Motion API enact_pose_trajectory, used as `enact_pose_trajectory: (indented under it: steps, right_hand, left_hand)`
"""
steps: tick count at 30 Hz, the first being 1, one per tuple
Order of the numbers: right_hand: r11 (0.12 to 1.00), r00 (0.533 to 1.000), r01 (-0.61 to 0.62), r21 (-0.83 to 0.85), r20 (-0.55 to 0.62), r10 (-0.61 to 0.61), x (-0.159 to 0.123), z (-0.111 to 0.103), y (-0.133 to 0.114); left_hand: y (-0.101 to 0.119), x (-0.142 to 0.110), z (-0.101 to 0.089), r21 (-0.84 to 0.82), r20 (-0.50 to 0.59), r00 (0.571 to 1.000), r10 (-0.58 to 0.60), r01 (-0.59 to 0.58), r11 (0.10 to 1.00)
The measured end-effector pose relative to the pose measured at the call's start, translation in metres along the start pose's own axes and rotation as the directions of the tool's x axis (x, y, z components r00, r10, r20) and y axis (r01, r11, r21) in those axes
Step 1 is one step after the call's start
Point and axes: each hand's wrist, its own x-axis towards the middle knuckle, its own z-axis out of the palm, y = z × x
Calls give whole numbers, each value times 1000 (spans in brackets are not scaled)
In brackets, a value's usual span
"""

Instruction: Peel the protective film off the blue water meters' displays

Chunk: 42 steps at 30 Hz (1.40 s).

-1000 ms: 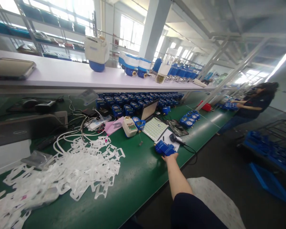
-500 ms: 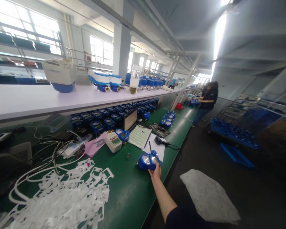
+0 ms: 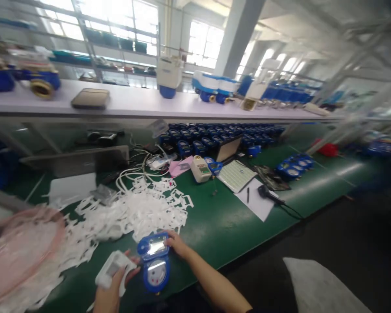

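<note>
A blue water meter (image 3: 154, 261) with a round dial and a small screen lies on the green bench (image 3: 215, 226) close to the front edge. My right hand (image 3: 177, 244) grips its top right side, fingers curled round it. My left hand (image 3: 112, 290) holds a small white plastic device (image 3: 112, 268) just left of the meter, fingers wrapped round it.
A heap of white plastic cut-outs (image 3: 133, 213) lies behind the meter. Rows of blue meters (image 3: 215, 137) stand under the white shelf (image 3: 143, 104). A laptop (image 3: 233, 167), paper with a pen (image 3: 256, 202), a handheld scanner (image 3: 266, 194) and cables sit to the right. A pink bag (image 3: 18, 252) is at the left.
My right hand has brought the blue meter from far out on the right back to the near edge in front of me. My left hand, holding the white device, has come into view.
</note>
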Motion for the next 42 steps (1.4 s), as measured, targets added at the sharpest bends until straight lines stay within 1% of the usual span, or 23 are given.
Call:
enact_pose_trajectory:
  steps: [2,4,5,7,8,10,11,12,14,15,17,20,21,23,25,27,29,31,32,33,36,39,42]
  right_hand:
    - [996,995,-23,-81,95,31,3,5,4]
    - [988,988,-38,-150,146,60,4,2,2]
    - [981,986,-50,-186,147,78,3,0,-1]
    - [957,992,-71,-282,79,97,-2,-1,-12]
    - [937,998,-55,-345,14,64,-6,1,-19]
    - [874,991,39,-484,-94,-96,-17,12,-36]
    - [834,979,106,-541,-91,-184,-23,20,-45]
    - [804,971,174,-568,-37,-236,-29,30,-54]
    - [803,968,248,-541,107,-227,-40,49,-66]
    - [830,970,241,-504,147,-193,-44,58,-70]
    - [913,987,142,-383,119,-104,-48,69,-72]
    - [988,998,-45,-145,45,52,-50,72,-64]
    - [993,996,-74,-90,36,77,-51,71,-61]
    - [997,998,-64,-49,24,66,-53,70,-56]
    - [997,1000,9,-74,20,-8,-57,69,-57]
    - [966,986,168,-198,46,-162,-61,70,-64]
    - [857,936,351,-377,151,-317,-64,71,-74]
    - [735,886,464,-495,282,-369,-66,71,-82]
    - [705,873,486,-517,328,-361,-66,71,-84]
    - [701,868,491,-518,357,-344,-65,70,-85]
    - [746,859,482,-459,418,-297,-63,67,-81]
    - [761,817,521,-386,483,-314,-62,64,-77]
    - [745,782,563,-357,521,-342,-62,64,-77]
  left_hand:
    - [-5,-9,-8,-144,-18,994,-104,100,985]
    - [-7,-16,-8,-272,-9,983,-182,173,947]
    - [-7,-18,-6,-312,-12,978,-209,195,930]
    - [-5,-23,-2,-373,-13,966,-258,234,898]
    - [-3,-26,1,-387,-5,961,-278,254,886]
    - [0,-29,5,-375,39,953,-302,294,879]
    - [2,-31,7,-348,78,950,-303,310,885]
    - [4,-32,9,-315,122,947,-297,321,893]
    - [6,-35,13,-264,193,942,-276,320,910]
    - [8,-35,15,-259,219,939,-266,319,912]
    - [11,-36,17,-301,269,924,-270,347,888]
    - [17,-38,19,-436,366,880,-305,451,779]
    - [18,-38,19,-467,392,864,-317,484,740]
    - [21,-38,18,-496,409,849,-335,515,699]
    - [21,-38,18,-488,411,851,-326,507,710]
    - [18,-39,18,-457,420,861,-288,475,752]
    - [15,-39,18,-409,430,865,-260,443,798]
    - [11,-41,17,-367,452,852,-262,446,816]
    - [9,-42,16,-352,472,839,-272,462,814]
    - [6,-43,14,-342,500,820,-280,484,806]
    - [0,-47,7,-321,604,741,-294,564,761]
    - [-3,-49,2,-292,677,670,-303,623,726]
    - [-1,-50,0,-255,722,625,-296,639,726]
